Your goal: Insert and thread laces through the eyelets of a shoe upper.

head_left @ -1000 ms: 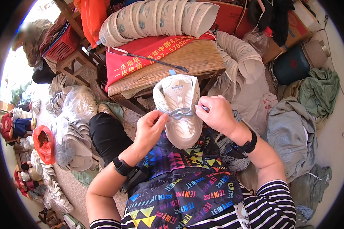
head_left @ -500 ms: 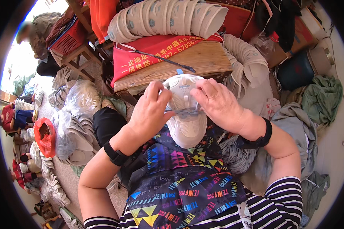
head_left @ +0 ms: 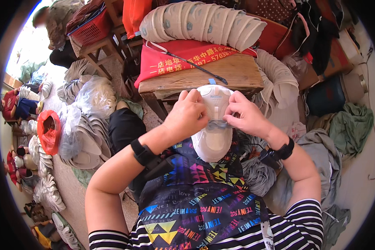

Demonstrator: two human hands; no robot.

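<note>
A white shoe upper (head_left: 213, 146) stands toe toward me in front of my apron, its tongue (head_left: 216, 100) pointing away and topped by a small blue tab. A grey shoelace (head_left: 217, 124) crosses it at the base of the tongue. My left hand (head_left: 188, 111) is closed in a fist against the left edge; its fingers hide whatever is in them. At the right edge, my right hand (head_left: 246, 114) pinches thumb against forefinger beside the lace, apparently on its end.
Beyond the upper stands a wooden bench (head_left: 210, 78) bearing a red cloth (head_left: 171, 58), a dark thin cord (head_left: 196, 66) and a row of nested uppers (head_left: 200, 26). Grey laces (head_left: 258, 175) hang in a bundle at right. Bagged shoe parts (head_left: 85, 143) and a red bag (head_left: 48, 131) lie left.
The view has shifted, so the surroundings sit further right. Both hands' fingers have drawn in tighter, and the left hand has come round into a fist. The upper stays between them.
</note>
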